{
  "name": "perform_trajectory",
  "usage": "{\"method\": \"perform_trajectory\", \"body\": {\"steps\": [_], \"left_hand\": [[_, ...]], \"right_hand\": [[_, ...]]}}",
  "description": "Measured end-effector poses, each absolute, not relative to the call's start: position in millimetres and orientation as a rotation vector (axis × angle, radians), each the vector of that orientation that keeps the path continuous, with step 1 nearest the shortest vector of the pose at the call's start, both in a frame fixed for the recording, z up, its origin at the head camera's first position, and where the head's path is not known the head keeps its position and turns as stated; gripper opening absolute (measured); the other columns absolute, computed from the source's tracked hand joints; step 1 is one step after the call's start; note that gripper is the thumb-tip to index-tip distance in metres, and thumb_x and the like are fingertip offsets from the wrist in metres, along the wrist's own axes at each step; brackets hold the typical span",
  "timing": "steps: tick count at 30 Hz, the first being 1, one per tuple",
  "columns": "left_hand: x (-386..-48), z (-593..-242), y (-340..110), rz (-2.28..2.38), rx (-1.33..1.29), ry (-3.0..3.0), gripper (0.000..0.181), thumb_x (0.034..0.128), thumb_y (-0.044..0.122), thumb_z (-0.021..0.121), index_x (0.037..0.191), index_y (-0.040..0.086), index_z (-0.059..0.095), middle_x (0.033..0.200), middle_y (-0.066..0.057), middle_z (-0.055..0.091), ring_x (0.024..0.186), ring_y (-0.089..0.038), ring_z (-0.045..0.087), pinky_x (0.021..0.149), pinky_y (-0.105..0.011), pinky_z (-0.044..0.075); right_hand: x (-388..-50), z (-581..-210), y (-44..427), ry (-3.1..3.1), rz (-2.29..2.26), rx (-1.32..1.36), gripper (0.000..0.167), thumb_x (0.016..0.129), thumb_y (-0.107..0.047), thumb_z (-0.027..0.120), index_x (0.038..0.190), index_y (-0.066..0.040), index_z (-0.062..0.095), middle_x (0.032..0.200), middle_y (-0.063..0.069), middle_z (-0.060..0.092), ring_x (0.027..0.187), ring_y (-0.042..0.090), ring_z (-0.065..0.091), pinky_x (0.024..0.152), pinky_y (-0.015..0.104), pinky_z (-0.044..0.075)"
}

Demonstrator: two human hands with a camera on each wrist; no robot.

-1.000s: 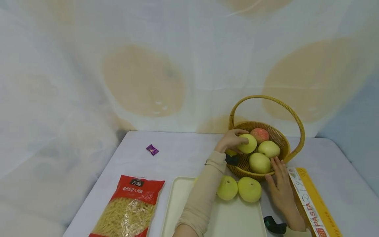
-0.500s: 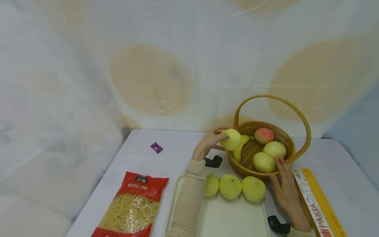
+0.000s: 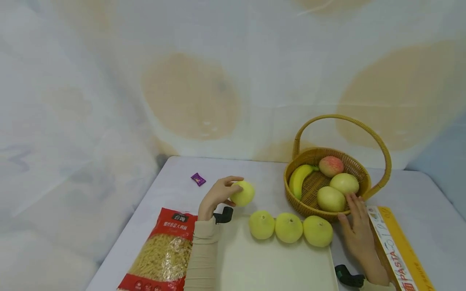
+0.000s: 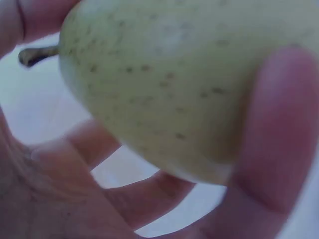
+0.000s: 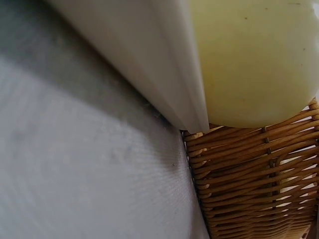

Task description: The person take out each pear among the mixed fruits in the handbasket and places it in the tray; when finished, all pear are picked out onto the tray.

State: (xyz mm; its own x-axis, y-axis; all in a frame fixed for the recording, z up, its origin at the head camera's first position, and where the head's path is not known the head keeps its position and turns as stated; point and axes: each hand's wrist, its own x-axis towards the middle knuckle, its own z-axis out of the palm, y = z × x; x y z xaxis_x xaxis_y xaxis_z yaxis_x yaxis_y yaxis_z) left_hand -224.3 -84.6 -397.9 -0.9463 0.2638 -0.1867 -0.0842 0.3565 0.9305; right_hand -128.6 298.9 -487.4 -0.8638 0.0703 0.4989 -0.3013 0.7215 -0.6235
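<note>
My left hand point(image 3: 218, 195) holds a yellow-green pear point(image 3: 243, 194) between thumb and fingers, above the far left corner of the cream tray point(image 3: 276, 266). Close up in the left wrist view, the pear point(image 4: 164, 89) shows brown specks and a short stem. Three more pears point(image 3: 289, 227) sit in a row along the tray's far end. With fingers extended, my right hand point(image 3: 358, 238) touches the near right rim of the wicker basket point(image 3: 303, 208). Inside the basket are a banana point(image 3: 300, 180), a red peach-like fruit point(image 3: 331, 166) and two pale green fruits point(image 3: 331, 199).
A red-topped bag of pasta point(image 3: 164, 250) lies left of the tray. Farther back is a small purple wrapped candy point(image 3: 198, 179). On the right, a white and yellow pasta box point(image 3: 400, 254) lies beside my right forearm. The basket's tall handle point(image 3: 378, 139) arches upward.
My left hand has lifted the pear out of the basket and carried it left, over the tray's far corner. The banana has come into sight. My right hand stays at the basket rim.
</note>
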Motion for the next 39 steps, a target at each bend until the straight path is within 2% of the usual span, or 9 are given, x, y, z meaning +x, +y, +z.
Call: {"method": "perform_trajectory", "body": {"steps": [7,10,13,17,22,25,31,36,39], "left_hand": [[-204,-410,-101,1.399,0.163,2.454,0.037,0.0893,0.026,0.062,0.124,0.013,0.066,0.117,-0.016,0.066,0.073,-0.018,0.056,0.057,-0.028,0.051],[-202,-414,-100,1.396,0.157,2.458,0.034,0.0898,0.023,0.061,0.121,0.010,0.068,0.112,-0.014,0.068,0.071,-0.018,0.055,0.055,-0.027,0.050],[-202,-417,-98,1.421,0.136,2.443,0.034,0.0902,0.021,0.061,0.122,0.010,0.067,0.110,-0.013,0.068,0.073,-0.018,0.056,0.055,-0.028,0.051],[-202,-418,-96,1.463,0.155,2.414,0.039,0.0904,0.024,0.065,0.126,0.009,0.064,0.115,-0.015,0.065,0.082,-0.017,0.060,0.058,-0.031,0.055],[-201,-408,-94,1.530,0.217,2.414,0.042,0.0910,0.030,0.068,0.130,0.016,0.061,0.123,-0.014,0.062,0.091,-0.020,0.064,0.063,-0.033,0.056],[-204,-396,-87,1.578,0.364,2.396,0.042,0.0935,0.031,0.065,0.133,0.019,0.058,0.125,-0.012,0.062,0.102,-0.023,0.064,0.071,-0.032,0.056],[-225,-371,-58,1.668,0.797,2.096,0.043,0.0986,0.020,0.056,0.141,0.016,0.049,0.134,-0.016,0.057,0.116,-0.029,0.059,0.089,-0.036,0.055],[-243,-361,-24,1.655,0.948,1.886,0.048,0.0988,0.013,0.052,0.145,0.011,0.043,0.141,-0.022,0.050,0.119,-0.030,0.058,0.092,-0.035,0.054],[-252,-360,2,1.642,0.969,1.829,0.047,0.0986,0.011,0.051,0.145,0.007,0.043,0.143,-0.019,0.049,0.118,-0.025,0.059,0.093,-0.036,0.053]], "right_hand": [[-129,-486,304,-2.418,1.007,0.181,0.056,0.104,-0.019,0.044,0.153,-0.001,0.024,0.158,0.026,0.019,0.150,0.039,0.003,0.122,0.050,-0.003],[-131,-486,305,-2.411,1.014,0.185,0.056,0.103,-0.019,0.045,0.153,-0.001,0.024,0.157,0.028,0.020,0.149,0.041,0.004,0.121,0.053,-0.002],[-132,-486,305,-2.411,1.016,0.190,0.056,0.103,-0.018,0.045,0.153,0.000,0.023,0.157,0.027,0.019,0.149,0.041,0.003,0.121,0.054,-0.003],[-132,-484,305,-2.412,1.020,0.189,0.057,0.103,-0.019,0.044,0.153,-0.001,0.023,0.158,0.026,0.018,0.150,0.040,0.002,0.121,0.054,-0.003],[-132,-482,305,-2.415,1.020,0.189,0.057,0.103,-0.019,0.045,0.153,-0.002,0.023,0.158,0.026,0.018,0.151,0.037,0.001,0.121,0.054,-0.003],[-132,-482,306,-2.414,1.019,0.192,0.057,0.103,-0.019,0.045,0.153,-0.001,0.023,0.158,0.026,0.018,0.150,0.039,0.002,0.121,0.055,-0.003],[-132,-484,305,-2.420,1.037,0.182,0.057,0.103,-0.019,0.045,0.153,-0.001,0.023,0.158,0.026,0.017,0.150,0.041,0.001,0.120,0.056,-0.003],[-130,-488,302,-2.436,1.037,0.171,0.057,0.103,-0.020,0.045,0.153,-0.003,0.023,0.159,0.024,0.017,0.150,0.039,0.001,0.121,0.054,-0.003],[-129,-489,300,-2.439,1.037,0.164,0.057,0.104,-0.020,0.044,0.153,-0.003,0.022,0.160,0.023,0.016,0.150,0.038,0.000,0.121,0.054,-0.003]]}}
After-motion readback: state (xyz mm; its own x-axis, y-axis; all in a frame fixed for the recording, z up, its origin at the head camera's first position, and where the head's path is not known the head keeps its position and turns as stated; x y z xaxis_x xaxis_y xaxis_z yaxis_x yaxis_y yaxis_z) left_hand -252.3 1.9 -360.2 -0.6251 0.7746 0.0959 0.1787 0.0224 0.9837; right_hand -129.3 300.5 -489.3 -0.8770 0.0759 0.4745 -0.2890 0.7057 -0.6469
